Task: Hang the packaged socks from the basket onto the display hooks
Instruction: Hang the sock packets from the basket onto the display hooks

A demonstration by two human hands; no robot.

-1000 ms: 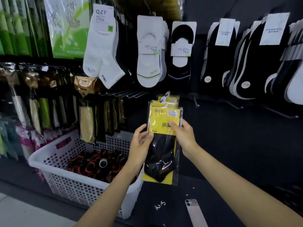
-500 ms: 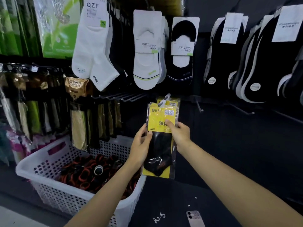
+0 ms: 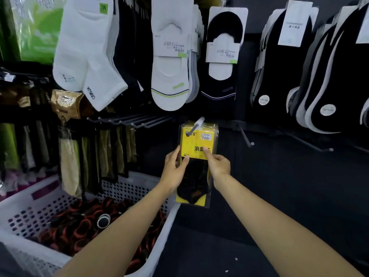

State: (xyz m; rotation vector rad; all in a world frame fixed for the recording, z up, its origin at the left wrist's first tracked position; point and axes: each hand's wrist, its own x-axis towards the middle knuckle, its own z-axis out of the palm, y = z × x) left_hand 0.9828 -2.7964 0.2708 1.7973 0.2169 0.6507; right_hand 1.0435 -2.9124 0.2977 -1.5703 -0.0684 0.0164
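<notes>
**A:** ok so where's everything sitting?

**B:** pack (image 3: 197,144) is dead centre, up at the hook (image 3: 192,129). Hook tip pokes out in front of the pack's top, with more packs right behind it. Left hand (image 3: 175,168) holds its left edge and right hand (image 3: 218,166) its right, both around the middle.

**A:** and the basket?

**B:** basket (image 3: 40,196) is lower left, its near corner just beside the pack's bottom, with a pile (image 3: 79,222) in it. Wall socks (image 3: 169,56) hang in a row above all of it. Side hooks (image 3: 129,121) stick out left of the pack, over the basket. One right hook (image 3: 245,136) is on the other side.
</notes>
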